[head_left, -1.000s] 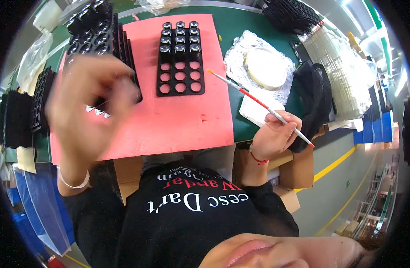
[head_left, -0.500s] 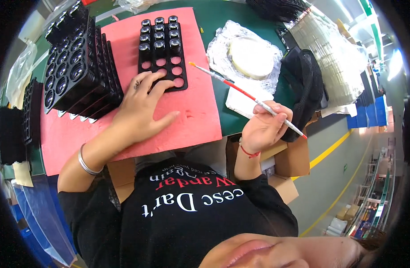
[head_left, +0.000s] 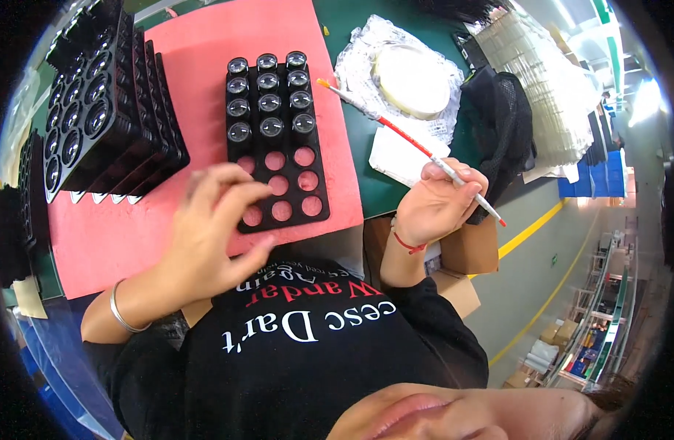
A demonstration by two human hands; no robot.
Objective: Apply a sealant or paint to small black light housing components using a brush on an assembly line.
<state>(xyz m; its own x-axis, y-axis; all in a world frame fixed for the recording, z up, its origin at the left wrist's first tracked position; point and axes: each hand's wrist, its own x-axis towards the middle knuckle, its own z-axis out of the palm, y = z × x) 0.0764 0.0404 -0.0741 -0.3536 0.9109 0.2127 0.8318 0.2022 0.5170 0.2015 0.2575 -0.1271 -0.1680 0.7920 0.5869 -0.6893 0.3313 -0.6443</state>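
From the head camera we see our left hand (head_left: pixel 212 235) spread open, holding nothing, its fingertips resting on the near left corner of a black holder tray (head_left: pixel 277 139) that lies flat on a pink mat (head_left: pixel 205 66). The tray's far rows hold small round lenses (head_left: pixel 269 103) seated in their sockets; the near rows are bare holes with the pink showing through. Our right hand (head_left: pixel 436 205) hangs off the table's near edge, closed around a thin red-and-white brush (head_left: pixel 410 139) whose orange tip points toward the filled rows and hovers just beside the tray's far right corner, not touching a lens as far as we can tell. A stack of black lens trays (head_left: pixel 95 110) leans at the left of the mat, and a pale round dish on crinkled foil (head_left: pixel 410 70) sits right of the tray on the green table (head_left: pixel 359 147). We judge that we are steadying the tray for work on the seated lenses with the brush; the next move calls for a firm, flat left hand and a light, well-aimed brush tip onto one lens without nudging its neighbours.
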